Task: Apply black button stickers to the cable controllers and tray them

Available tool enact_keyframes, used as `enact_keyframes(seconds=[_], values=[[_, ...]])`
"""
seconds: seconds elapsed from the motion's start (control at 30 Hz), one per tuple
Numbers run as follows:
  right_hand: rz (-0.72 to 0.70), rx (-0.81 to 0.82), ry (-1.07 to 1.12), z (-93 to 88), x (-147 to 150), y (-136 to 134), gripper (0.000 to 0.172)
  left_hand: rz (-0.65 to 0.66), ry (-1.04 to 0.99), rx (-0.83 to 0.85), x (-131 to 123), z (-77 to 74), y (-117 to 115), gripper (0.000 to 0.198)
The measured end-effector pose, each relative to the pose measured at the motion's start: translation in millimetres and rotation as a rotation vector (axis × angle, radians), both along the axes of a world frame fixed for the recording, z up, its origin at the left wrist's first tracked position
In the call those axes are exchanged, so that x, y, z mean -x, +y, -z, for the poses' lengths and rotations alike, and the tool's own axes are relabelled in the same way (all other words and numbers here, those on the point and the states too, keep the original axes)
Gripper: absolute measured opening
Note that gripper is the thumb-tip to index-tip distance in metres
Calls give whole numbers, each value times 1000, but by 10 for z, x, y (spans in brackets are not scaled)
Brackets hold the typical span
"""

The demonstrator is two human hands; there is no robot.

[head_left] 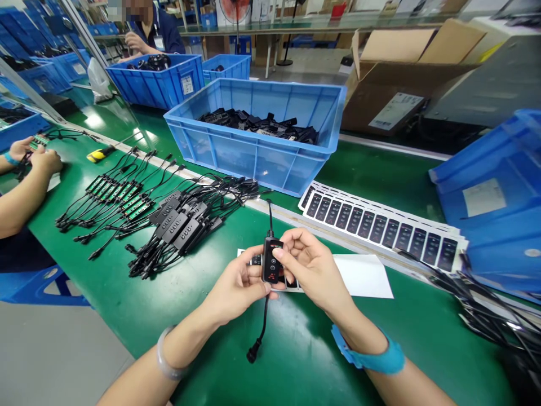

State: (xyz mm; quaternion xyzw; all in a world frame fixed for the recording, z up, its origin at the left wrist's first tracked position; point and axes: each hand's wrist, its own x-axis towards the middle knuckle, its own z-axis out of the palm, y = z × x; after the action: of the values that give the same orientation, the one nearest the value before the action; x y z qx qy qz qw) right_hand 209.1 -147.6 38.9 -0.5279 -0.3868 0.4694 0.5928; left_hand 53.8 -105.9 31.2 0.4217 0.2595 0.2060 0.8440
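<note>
Between my hands is a small black controller [273, 269] with buttons and red marks on its face. A short cable leads up from it and another hangs down to a round black plug [253, 351]. My left hand [239, 282] grips the controller from its left side. The fingers of my right hand [310, 268] are bent at its upper right, with the thumb pressed on its face. Partly hidden beneath my hands lies a sheet of black labels [291, 283], beside white backing paper [364, 275]. A pile of similar controllers [180, 223] is to the left.
A blue bin [257, 146] of black parts stands behind my hands. Label sheets [380, 228] lie right of it. Green circuit boards with cables [112, 192] and a yellow-black tool [100, 154] are left, near a co-worker's hands [42, 158]. Black cables [486, 310] lie right.
</note>
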Motion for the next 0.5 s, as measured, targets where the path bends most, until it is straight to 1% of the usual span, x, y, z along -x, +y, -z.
enact_keyframes(seconds=[0.5], values=[[7, 5, -17, 15, 4, -7, 26, 5, 18, -20, 0, -10, -3, 66]])
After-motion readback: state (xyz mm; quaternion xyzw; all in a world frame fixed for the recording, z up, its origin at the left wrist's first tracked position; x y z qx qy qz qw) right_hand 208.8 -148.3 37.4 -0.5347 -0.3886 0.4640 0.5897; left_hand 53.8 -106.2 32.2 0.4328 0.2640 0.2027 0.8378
